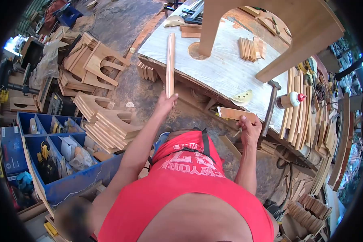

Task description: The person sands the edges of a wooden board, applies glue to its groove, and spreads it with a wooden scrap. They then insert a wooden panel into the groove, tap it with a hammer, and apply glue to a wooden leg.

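Left hand [165, 103] clamps the lower end of 1 upright slat [170, 64]; right hand [249, 127] pinches a flat board [234, 113] above its fingers.

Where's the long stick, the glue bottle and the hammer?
Stick [170, 64]: head view, middle of its length, above the left hand.
Glue bottle [288, 100]: head view, its pale body, lying on the bench.
Hammer [269, 111]: head view, middle of the handle.

On the workbench [226, 68] stands a stool [270, 28]; a glue bottle [289, 99] lies at its right, cut wooden pieces [105, 68] are stacked on the floor at the left.
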`<action>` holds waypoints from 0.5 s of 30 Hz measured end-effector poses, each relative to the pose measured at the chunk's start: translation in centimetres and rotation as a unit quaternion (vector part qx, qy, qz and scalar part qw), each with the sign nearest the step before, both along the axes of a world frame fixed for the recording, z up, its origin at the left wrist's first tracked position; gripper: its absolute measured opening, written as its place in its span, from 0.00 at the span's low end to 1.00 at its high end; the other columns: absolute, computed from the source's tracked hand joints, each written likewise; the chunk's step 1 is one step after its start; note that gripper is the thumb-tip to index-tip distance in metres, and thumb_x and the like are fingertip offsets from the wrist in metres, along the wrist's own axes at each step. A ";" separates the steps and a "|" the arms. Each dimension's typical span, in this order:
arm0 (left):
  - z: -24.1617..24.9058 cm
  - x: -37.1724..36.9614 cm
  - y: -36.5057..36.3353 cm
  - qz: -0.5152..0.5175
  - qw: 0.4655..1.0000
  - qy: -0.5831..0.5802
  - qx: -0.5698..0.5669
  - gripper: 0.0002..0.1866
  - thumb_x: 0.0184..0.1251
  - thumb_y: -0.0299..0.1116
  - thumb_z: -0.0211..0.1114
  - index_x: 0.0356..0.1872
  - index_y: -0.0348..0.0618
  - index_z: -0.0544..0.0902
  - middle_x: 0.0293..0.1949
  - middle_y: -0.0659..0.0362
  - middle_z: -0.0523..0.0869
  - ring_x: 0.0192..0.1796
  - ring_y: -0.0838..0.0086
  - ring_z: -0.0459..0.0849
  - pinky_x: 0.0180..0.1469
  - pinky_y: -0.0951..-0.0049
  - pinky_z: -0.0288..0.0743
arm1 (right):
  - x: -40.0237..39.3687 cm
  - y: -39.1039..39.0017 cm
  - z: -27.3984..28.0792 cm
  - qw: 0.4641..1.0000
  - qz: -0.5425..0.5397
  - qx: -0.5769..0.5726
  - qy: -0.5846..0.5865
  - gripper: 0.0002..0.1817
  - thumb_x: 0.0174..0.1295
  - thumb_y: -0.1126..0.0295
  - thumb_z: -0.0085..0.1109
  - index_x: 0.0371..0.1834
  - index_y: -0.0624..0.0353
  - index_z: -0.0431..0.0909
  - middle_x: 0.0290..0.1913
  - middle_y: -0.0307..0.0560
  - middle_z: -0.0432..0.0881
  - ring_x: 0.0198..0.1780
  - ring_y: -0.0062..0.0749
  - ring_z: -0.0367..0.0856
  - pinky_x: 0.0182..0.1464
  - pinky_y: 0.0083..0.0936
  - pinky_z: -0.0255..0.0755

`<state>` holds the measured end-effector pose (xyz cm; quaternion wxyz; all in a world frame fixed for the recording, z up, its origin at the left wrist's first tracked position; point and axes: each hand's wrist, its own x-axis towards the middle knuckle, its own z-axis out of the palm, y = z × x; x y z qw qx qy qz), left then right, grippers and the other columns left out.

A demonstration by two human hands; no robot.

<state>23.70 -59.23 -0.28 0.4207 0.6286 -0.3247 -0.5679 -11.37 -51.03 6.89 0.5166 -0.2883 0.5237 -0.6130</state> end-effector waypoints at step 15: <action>-1.1 1.1 -6.6 -0.146 0.981 0.119 0.038 0.39 0.67 0.44 0.76 0.71 0.35 0.66 0.52 0.55 0.82 0.51 0.70 0.85 0.47 0.68 0.86 | 9.2 0.3 2.8 0.989 -0.149 -0.007 -0.001 0.19 0.64 0.73 0.70 0.56 0.68 0.78 0.42 0.46 0.85 0.38 0.30 0.83 0.39 0.31 0.83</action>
